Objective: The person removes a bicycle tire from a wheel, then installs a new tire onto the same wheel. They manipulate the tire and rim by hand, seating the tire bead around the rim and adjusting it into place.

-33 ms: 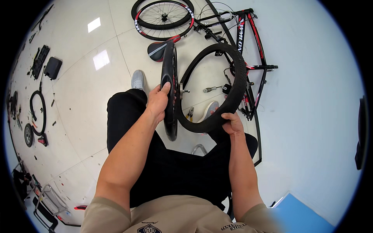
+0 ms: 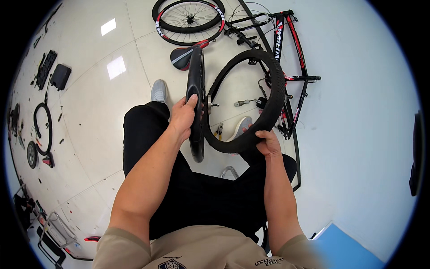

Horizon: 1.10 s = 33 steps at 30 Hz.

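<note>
My left hand (image 2: 183,117) is wrapped round the side of a bicycle wheel (image 2: 195,76), held upright and seen nearly edge-on. A smooth black surface shows on its outer side, and its metal axle (image 2: 214,105) points right. In my right hand (image 2: 268,143) is the lower part of a loose black bicycle tyre (image 2: 274,96) with a knobbly tread. The thumb lies on top of the tyre and the fingers curl under it. At its left side the tyre meets or overlaps the wheel; whether they touch I cannot tell.
Beyond the wheel lie a saddle (image 2: 180,59) and another spoked wheel (image 2: 170,33). A black and red bicycle frame (image 2: 301,54) rests by the pale wall at right. Yellow-handled pliers (image 2: 218,130) are near my shoe. At left are a black case (image 2: 60,77) and a small wheel (image 2: 32,154).
</note>
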Available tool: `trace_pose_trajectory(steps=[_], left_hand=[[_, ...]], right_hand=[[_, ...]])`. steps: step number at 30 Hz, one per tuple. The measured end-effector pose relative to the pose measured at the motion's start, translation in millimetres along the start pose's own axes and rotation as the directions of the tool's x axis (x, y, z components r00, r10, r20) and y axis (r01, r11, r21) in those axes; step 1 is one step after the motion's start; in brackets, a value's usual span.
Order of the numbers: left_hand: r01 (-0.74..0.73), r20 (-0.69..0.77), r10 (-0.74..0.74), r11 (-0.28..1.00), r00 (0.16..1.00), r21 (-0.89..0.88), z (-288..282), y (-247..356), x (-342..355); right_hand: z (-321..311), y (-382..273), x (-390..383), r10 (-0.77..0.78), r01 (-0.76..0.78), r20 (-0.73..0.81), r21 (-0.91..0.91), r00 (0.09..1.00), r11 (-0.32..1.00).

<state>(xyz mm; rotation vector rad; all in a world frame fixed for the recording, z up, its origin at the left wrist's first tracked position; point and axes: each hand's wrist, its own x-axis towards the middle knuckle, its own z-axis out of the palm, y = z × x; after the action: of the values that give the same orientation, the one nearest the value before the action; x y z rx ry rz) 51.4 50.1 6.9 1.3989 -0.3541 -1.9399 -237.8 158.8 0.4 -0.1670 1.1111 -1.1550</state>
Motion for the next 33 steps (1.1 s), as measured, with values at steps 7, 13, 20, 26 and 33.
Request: trace_pose_trajectory(steps=[7, 13, 20, 26, 33], left_hand=[[0.037, 0.002, -0.037, 0.999, 0.999, 0.019, 4.2, 1.5, 1.4], [0.014, 0.014, -0.015, 0.999, 1.0, 0.039, 3.3, 2.6, 0.4], [-0.038, 0.027, 0.035, 0.995, 0.999, 0.094, -5.6, -0.1, 4.1], [-0.075, 0.009, 0.075, 0.99, 0.997, 0.12, -13.7, 0.2, 11.1], [-0.025, 0.056, 0.019, 0.994, 0.998, 0.103, -42.1, 3.3, 18.3]], right_hand=[[6.5, 0.0, -1.2, 0.071, -0.069, 0.035, -0.059, 0.997, 0.996], [23.0, 5.5, -1.6, 0.046, -0.042, 0.045, -0.102, 0.998, 0.994], [48.3, 30.2, 1.6, -0.119, 0.094, -0.086, -0.256, 0.989, 0.962], [97.4, 68.7, 5.3, -0.288, 0.241, 0.016, -0.596, 0.958, 0.766], [153.1, 127.3, -4.4, -0.339, 0.349, 0.122, -0.539, 0.933, 0.766]])
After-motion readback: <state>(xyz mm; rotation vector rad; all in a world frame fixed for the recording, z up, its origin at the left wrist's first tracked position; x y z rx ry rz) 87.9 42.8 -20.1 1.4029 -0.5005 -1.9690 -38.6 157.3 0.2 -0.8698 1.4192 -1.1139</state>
